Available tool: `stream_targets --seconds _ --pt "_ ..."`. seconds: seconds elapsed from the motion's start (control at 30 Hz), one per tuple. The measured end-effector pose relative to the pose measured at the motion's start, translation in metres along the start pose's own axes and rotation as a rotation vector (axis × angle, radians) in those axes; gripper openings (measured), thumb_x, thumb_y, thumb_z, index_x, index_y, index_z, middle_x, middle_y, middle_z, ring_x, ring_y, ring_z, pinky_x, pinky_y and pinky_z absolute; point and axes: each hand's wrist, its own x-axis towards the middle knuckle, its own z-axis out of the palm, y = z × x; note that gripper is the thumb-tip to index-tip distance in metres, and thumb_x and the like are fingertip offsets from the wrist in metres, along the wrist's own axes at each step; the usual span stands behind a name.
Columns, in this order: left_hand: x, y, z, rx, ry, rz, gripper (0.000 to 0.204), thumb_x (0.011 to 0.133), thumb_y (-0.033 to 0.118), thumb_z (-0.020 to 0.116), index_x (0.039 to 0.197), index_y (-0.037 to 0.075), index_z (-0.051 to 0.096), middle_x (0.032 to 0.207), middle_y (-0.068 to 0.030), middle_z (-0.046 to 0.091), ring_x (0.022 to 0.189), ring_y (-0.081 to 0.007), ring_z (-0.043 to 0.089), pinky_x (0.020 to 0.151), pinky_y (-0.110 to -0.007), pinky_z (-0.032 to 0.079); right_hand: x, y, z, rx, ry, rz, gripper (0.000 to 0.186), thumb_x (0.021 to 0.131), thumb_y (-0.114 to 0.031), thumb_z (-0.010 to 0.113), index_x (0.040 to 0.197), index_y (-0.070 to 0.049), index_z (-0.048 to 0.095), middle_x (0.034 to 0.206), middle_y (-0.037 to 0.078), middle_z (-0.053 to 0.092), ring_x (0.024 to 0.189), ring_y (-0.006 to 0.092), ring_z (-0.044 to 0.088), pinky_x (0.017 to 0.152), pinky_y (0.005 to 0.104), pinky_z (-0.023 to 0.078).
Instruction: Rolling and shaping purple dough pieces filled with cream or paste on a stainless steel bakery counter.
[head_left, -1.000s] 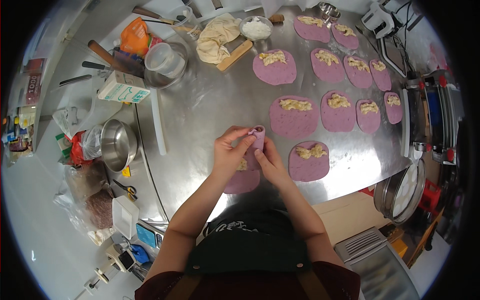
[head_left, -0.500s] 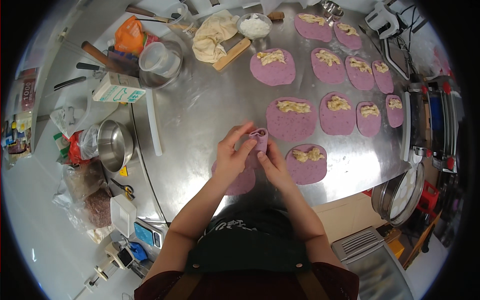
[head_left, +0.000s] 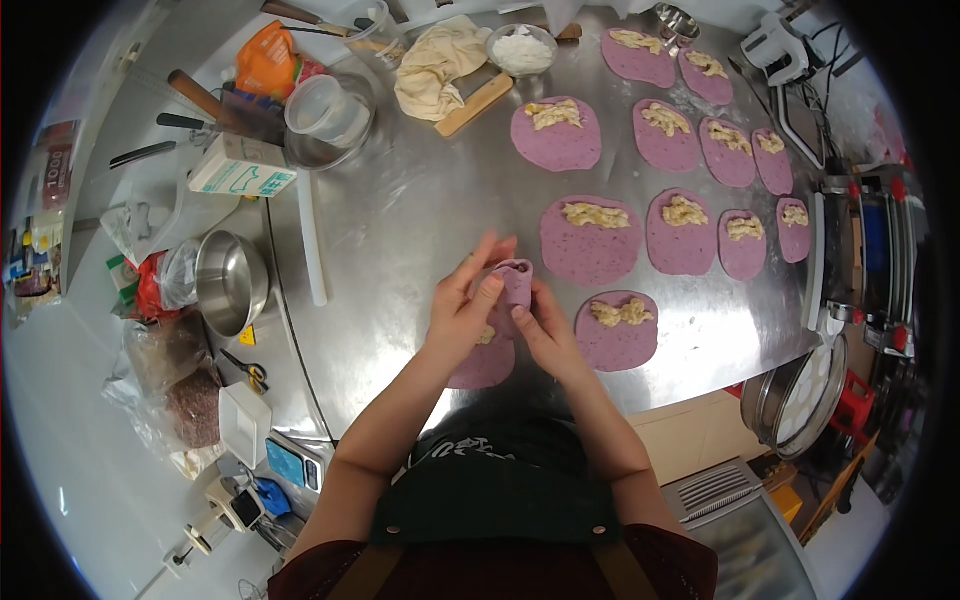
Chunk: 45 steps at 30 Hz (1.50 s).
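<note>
Between both hands I hold a purple piece of dough (head_left: 517, 288), folded over into a roll, with a dark opening at its upper end. My left hand (head_left: 464, 302) grips it from the left, thumb against its side and some fingers stretched past it. The fingers of my right hand (head_left: 546, 325) close on its right side and lower part. Partly beneath my left hand lies a flat dough round (head_left: 484, 368) with a bit of pale filling showing. Just right of my right hand is another dough round (head_left: 618, 350) topped with yellowish, chunky filling (head_left: 620, 312).
Several more filled dough rounds (head_left: 590, 250) lie in rows across the steel table (head_left: 400, 220). At the back are a bowl of white powder (head_left: 522, 50), a cloth (head_left: 440, 65) and a wooden scraper (head_left: 474, 106). Leftward stand a steel bowl (head_left: 231, 283), a carton (head_left: 242, 166) and scissors (head_left: 246, 371).
The view has shifted slightly, so the table's contents appear a little further right and lower. Both hands keep hold of the rolled dough, and filling on the round beneath now shows.
</note>
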Motion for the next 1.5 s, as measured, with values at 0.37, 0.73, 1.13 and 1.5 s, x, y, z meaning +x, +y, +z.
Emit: stream_targets --seconds 0.37,0.73,1.13,1.5 --pt "0.01 0.005 -0.013 0.467 -0.173 0.169 0.015 0.083 0.006 0.063 0.094 0.012 0.07 0.091 -0.0025 0.069 0.088 -0.015 0.064 0.109 -0.05 0.022 -0.005 -0.008 0.006 0.012 -0.046 0.028 0.037 0.093 -0.014 0.053 0.126 -0.001 0.042 0.094 0.005 0.054 0.079 0.0093 0.052 0.071 0.0246 0.045" --pt "0.012 0.016 -0.005 0.093 -0.213 -0.075 0.024 0.088 0.011 0.058 0.11 0.005 0.065 0.103 -0.0066 0.069 0.106 -0.015 0.059 0.114 -0.045 0.014 -0.006 -0.005 0.0 0.044 -0.045 0.031 0.04 0.093 -0.017 0.053 0.127 0.001 0.041 0.107 0.009 0.055 0.096 0.0151 0.053 0.083 0.0282 0.044" --pt "0.01 0.014 -0.001 -0.404 -0.059 -0.271 0.03 0.088 0.01 0.06 0.118 0.004 0.06 0.113 -0.0095 0.065 0.111 -0.0172 0.058 0.113 -0.043 0.017 -0.007 0.001 0.002 0.116 -0.05 0.103 0.038 0.094 -0.015 0.051 0.128 -0.001 0.04 0.113 0.008 0.054 0.105 0.014 0.05 0.092 0.0278 0.04" --pt "0.003 -0.013 -0.023 0.263 -0.184 0.049 0.034 0.089 0.006 0.058 0.123 0.001 0.056 0.12 -0.0136 0.06 0.11 -0.018 0.058 0.111 -0.038 0.024 -0.002 -0.003 0.01 0.211 -0.058 0.084 0.037 0.096 -0.015 0.048 0.129 -0.002 0.04 0.115 0.007 0.053 0.106 0.0132 0.05 0.092 0.0279 0.041"
